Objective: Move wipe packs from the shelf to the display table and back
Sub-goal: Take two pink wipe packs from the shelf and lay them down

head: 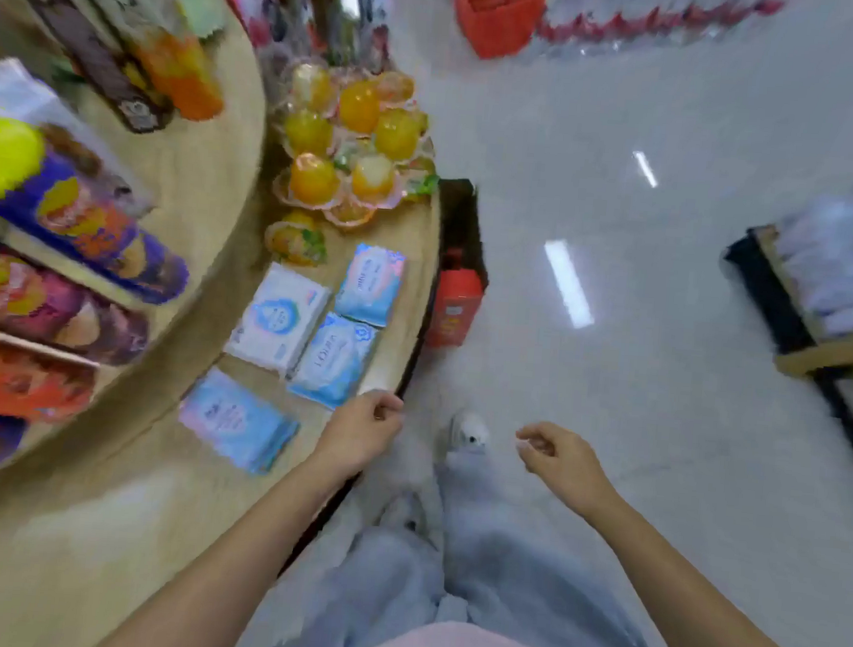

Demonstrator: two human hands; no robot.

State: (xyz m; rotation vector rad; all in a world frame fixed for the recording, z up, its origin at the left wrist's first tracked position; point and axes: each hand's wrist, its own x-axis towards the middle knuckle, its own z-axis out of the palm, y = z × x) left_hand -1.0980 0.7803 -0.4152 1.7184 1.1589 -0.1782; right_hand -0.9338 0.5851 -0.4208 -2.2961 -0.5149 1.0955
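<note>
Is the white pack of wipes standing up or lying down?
Lying down. The white pack rests flat on the round table, its printed face up, beside a blue pack.

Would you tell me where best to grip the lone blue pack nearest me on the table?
Take the pack by its right-hand edge, coming in from the table rim with the left hand. It lies flat, clear of the other packs, so that edge is free: thumb on top, fingers slid under.

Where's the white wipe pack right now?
Head view: the white wipe pack lies on the display table, left of two blue packs, below the orange jelly cups.
</note>
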